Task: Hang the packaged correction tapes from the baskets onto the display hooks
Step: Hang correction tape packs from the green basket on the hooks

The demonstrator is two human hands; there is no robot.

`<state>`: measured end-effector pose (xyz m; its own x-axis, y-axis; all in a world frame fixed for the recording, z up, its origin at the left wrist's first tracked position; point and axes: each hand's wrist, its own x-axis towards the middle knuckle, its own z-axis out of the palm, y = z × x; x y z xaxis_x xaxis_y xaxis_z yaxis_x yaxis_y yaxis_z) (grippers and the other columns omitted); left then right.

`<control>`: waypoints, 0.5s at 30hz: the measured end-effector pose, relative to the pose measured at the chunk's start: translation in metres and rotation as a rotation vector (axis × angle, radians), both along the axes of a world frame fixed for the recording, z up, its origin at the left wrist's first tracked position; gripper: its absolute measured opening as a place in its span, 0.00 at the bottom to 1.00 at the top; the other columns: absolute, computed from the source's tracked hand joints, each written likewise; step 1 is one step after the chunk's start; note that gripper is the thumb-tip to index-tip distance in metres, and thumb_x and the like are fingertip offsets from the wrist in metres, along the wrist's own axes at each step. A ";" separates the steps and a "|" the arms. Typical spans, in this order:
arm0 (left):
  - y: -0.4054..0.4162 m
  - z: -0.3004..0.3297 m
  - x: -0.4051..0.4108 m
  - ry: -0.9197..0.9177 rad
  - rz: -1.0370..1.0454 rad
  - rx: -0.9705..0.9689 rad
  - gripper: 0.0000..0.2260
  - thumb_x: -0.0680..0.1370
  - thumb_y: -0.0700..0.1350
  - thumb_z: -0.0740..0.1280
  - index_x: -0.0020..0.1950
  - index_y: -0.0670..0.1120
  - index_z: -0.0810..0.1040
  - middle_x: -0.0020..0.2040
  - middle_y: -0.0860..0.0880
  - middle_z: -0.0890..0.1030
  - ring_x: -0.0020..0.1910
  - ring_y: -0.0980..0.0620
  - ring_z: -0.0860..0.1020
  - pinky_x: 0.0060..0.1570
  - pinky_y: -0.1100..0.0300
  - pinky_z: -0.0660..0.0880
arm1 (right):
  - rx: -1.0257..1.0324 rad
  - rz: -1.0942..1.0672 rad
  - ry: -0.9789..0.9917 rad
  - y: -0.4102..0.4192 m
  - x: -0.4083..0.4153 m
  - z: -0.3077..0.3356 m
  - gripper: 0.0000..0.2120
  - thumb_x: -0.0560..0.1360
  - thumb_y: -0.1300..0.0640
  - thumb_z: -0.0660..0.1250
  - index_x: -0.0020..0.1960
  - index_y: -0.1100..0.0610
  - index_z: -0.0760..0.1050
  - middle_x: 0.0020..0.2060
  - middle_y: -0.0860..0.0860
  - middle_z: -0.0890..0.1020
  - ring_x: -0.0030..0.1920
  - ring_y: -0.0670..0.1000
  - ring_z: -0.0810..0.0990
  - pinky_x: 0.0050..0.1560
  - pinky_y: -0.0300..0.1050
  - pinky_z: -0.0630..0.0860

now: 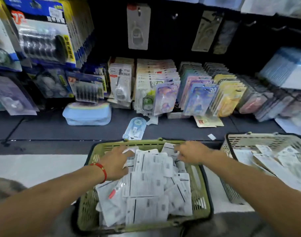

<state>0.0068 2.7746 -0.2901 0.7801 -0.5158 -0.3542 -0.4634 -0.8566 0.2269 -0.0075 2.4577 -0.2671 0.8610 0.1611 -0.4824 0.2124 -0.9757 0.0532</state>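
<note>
Print on hanging packs blurred; upper hooks (175, 15) dim, top row cut off by frame edge. Fingertips of both hands partly buried among packets. Left hand (114, 164), red bracelet (101, 171) at wrist, fingers spread flat on packaged correction tapes (148, 183) heaped in green basket (88, 202). Right hand (191, 152) at far rim, fingers curled, pinching one packet (169, 147). More packets in beige basket (248, 141), right.

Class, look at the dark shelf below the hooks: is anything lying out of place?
Yes. One clear-packaged correction tape lies flat and askew on the shelf, apart from the hung rows, with a torn scrap of packaging beside it.
</note>
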 end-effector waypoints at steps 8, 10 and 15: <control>-0.026 -0.083 -0.074 0.159 0.101 0.009 0.32 0.84 0.55 0.64 0.84 0.50 0.55 0.84 0.43 0.55 0.82 0.43 0.55 0.79 0.47 0.57 | 0.388 -0.377 0.032 0.055 -0.080 -0.090 0.25 0.82 0.45 0.66 0.73 0.55 0.65 0.64 0.57 0.79 0.65 0.61 0.79 0.59 0.53 0.76; -0.025 -0.079 -0.068 0.163 0.156 -0.072 0.30 0.82 0.51 0.67 0.82 0.50 0.60 0.80 0.45 0.62 0.79 0.43 0.60 0.76 0.50 0.62 | 0.547 -0.536 -0.031 0.074 -0.087 -0.098 0.23 0.82 0.48 0.69 0.70 0.56 0.65 0.58 0.56 0.82 0.60 0.59 0.81 0.52 0.50 0.76; -0.023 -0.050 -0.054 0.035 0.405 -0.334 0.20 0.80 0.46 0.70 0.72 0.48 0.74 0.69 0.44 0.75 0.70 0.43 0.71 0.69 0.51 0.71 | 0.932 -0.685 -0.086 0.087 -0.076 -0.084 0.15 0.82 0.56 0.69 0.68 0.58 0.76 0.59 0.55 0.83 0.59 0.56 0.83 0.59 0.54 0.81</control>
